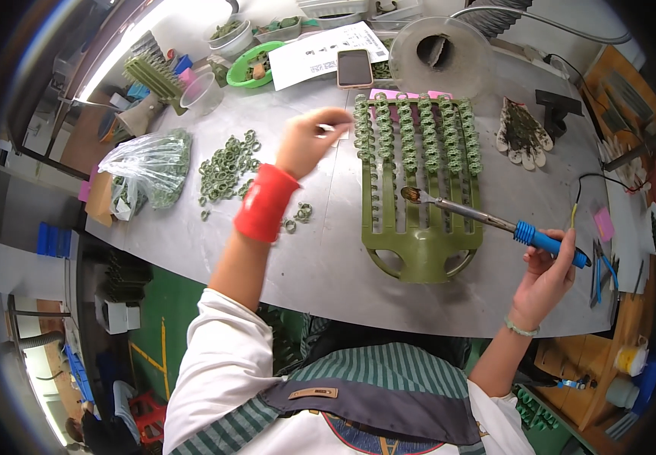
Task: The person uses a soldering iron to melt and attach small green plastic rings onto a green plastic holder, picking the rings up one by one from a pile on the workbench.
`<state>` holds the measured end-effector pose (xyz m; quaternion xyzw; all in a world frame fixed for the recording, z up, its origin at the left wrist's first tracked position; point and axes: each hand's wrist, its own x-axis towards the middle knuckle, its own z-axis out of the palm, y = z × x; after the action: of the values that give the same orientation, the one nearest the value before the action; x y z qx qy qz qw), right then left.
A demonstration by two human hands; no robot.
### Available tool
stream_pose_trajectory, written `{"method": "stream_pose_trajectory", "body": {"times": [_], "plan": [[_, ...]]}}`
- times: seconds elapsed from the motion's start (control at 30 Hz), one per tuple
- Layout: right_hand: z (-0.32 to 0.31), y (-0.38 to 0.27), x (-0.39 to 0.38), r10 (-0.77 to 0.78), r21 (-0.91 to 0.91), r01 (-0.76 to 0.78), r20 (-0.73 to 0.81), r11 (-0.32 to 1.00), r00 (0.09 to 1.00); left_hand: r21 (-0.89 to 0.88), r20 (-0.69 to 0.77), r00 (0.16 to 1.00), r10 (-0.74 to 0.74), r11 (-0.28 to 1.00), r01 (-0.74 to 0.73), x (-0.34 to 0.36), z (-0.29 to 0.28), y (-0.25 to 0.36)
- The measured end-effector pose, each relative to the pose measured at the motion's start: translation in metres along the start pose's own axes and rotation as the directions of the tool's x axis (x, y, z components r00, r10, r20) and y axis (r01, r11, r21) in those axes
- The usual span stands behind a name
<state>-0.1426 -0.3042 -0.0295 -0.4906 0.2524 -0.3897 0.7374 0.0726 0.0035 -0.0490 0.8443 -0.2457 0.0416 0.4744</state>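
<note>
While the right hand [546, 274] grasps a soldering iron [487, 218], tip over the green rack [423, 250], the left hand [307, 145] curls beside the rack's far-left corner, hold impossible to tell; beyond the rack lies a printed sheet [301, 64].

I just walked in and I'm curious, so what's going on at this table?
A person is working at a green slotted rack. Their right hand holds a blue-handled iron, its tip over the rack. Their left hand is by the rack's upper left corner; whether it holds anything is unclear. Green ringed pieces line the rack's upper part, and loose green rings lie in a pile to the left.
</note>
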Motion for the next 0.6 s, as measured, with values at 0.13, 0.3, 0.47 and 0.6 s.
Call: {"method": "stream_pose_trajectory", "body": {"times": [0.13, 0.3, 0.47, 0.6], "plan": [[0.005, 0.000, -0.005, 0.014, -0.014, -0.013, 0.031, 1.000, 0.999, 0.730, 0.151, 0.954, -0.260, 0.680, 0.069, -0.026, -0.079, -0.073], [0.006, -0.001, -0.006, 0.021, -0.012, -0.020, 0.039, 1.000, 0.999, 0.657, 0.246, 0.958, -0.145, 0.751, -0.055, -0.070, -0.090, -0.110], [0.012, -0.002, -0.010, 0.013, -0.026, -0.012, 0.044, 1.000, 0.999, 0.253, -0.062, 0.922, -0.382, 0.888, 0.385, -0.084, -0.094, -0.113], [0.013, 0.001, -0.011, 0.012, -0.023, -0.011, 0.056, 1.000, 0.998, -0.421, 0.030, 0.852, -0.523, 0.766, 0.485, -0.074, -0.084, -0.074]]}}
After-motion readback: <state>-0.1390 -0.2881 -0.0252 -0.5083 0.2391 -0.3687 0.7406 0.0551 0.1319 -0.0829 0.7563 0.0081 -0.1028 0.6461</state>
